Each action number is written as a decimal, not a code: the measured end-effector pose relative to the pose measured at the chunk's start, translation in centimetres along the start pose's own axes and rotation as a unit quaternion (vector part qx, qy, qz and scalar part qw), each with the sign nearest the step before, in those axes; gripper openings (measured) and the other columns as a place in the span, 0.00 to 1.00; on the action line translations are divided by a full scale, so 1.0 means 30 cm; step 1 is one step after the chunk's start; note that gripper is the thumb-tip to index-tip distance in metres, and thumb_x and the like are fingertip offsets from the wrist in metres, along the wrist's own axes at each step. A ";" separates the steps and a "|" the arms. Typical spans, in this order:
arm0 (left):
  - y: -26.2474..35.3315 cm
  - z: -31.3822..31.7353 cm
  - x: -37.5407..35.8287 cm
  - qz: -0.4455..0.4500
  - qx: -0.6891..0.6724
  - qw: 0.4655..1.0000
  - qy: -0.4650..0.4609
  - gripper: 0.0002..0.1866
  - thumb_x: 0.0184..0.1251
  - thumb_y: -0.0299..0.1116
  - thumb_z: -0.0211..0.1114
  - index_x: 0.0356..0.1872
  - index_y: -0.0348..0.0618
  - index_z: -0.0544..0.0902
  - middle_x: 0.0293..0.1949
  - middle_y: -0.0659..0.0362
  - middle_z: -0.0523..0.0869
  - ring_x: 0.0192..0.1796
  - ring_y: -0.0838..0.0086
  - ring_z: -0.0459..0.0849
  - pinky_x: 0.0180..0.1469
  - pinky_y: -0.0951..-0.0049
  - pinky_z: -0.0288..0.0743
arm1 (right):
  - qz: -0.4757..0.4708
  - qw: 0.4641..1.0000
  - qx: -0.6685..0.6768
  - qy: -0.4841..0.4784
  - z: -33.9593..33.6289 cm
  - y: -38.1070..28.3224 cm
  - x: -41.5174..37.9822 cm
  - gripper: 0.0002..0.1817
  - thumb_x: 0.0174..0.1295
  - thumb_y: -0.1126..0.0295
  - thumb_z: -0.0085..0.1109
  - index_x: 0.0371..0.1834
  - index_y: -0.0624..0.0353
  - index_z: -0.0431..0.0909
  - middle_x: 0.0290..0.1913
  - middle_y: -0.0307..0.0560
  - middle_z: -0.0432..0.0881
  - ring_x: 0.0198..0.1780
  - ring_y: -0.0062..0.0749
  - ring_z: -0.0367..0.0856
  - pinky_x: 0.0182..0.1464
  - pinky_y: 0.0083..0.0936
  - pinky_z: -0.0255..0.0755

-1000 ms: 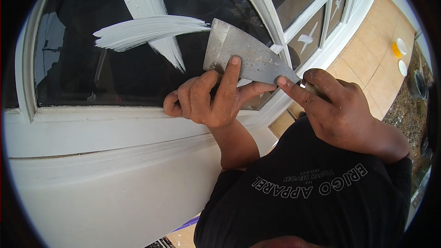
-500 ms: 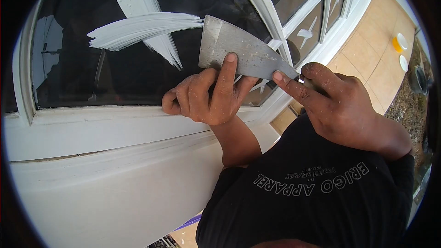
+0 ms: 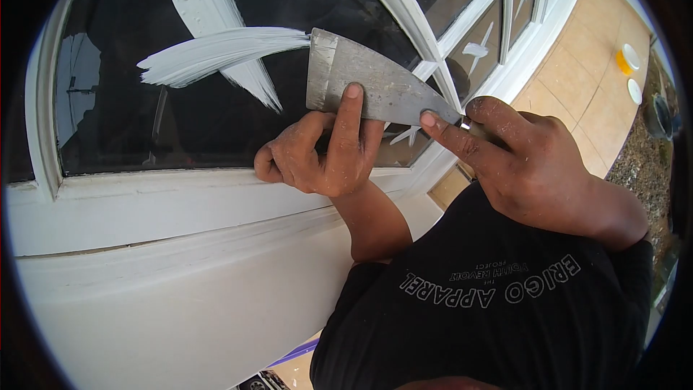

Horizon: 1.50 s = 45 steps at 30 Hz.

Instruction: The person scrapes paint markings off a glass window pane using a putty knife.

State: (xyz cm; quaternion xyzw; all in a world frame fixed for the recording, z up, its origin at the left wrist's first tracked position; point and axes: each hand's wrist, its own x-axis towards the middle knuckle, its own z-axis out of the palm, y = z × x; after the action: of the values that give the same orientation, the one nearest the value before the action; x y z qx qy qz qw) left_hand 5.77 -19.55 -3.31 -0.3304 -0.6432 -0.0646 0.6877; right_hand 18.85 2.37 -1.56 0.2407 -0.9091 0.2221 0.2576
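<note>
Scraper (image 3: 361, 79) flat on the dark glass (image 3: 144, 123), left edge touching the right tip of the white paint stroke (image 3: 216, 50). Sits a little farther left than a second ago, right up against the paint now, not just near it. Looks like slow pushing along the stroke, with most of the white cross not scraped off yet.

Left hand (image 3: 317, 155) under the blade, one long finger pressed flat on the metal, thumb tucked beneath, other fingers curled together. Right hand (image 3: 530, 166) at the right end, fingers clamped around the handle, pointing finger stretched out along the blade. Handle mostly hidden inside that hand.

White window frame (image 3: 180, 202) just below the glass, close to the left hand's knuckles. White bar (image 3: 393, 0) slanting across behind the blade, close enough to bump on a big swing. More panes far off to the right, with small white marks (image 3: 475, 49) on them. Tan floor tiles (image 3: 577, 79) on the far right, with a yellow lid and a white lid (image 3: 626, 58) lying there. Black shirt (image 3: 491, 318) with pale letters filling the near bottom. Nothing between the blade and the paint.
</note>
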 end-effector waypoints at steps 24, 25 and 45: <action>0.005 0.001 0.010 0.013 -0.013 1.000 -0.023 0.19 0.33 0.37 0.77 0.36 0.65 0.92 0.28 0.75 0.74 0.31 0.81 0.72 0.50 0.68 0.57 | 0.023 0.999 0.027 -0.019 0.030 0.012 -0.026 0.35 0.52 0.81 0.67 0.69 0.52 0.79 0.44 0.50 0.77 0.27 0.29 0.82 0.25 0.26 0.81; 0.003 0.001 0.009 0.012 -0.011 1.000 -0.023 0.19 0.33 0.37 0.77 0.36 0.65 0.92 0.28 0.75 0.74 0.31 0.81 0.72 0.50 0.68 0.57 | 0.021 0.999 0.026 -0.021 0.029 0.014 -0.023 0.35 0.52 0.81 0.67 0.69 0.52 0.79 0.44 0.50 0.77 0.27 0.29 0.82 0.25 0.26 0.81; -0.007 -0.010 -0.004 0.001 -0.013 1.000 -0.020 0.20 0.34 0.34 0.78 0.37 0.62 0.92 0.28 0.75 0.75 0.32 0.81 0.72 0.48 0.69 0.58 | -0.002 1.000 0.009 -0.016 0.005 0.000 0.004 0.34 0.52 0.79 0.69 0.67 0.55 0.80 0.44 0.50 0.77 0.27 0.27 0.82 0.25 0.25 0.80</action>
State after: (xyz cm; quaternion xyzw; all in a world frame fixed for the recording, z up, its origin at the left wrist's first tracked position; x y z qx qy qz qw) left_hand 5.89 -19.90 -3.32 -0.3413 -0.6556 -0.0655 0.6703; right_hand 18.70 2.25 -1.60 0.2482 -0.9106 0.2255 0.2416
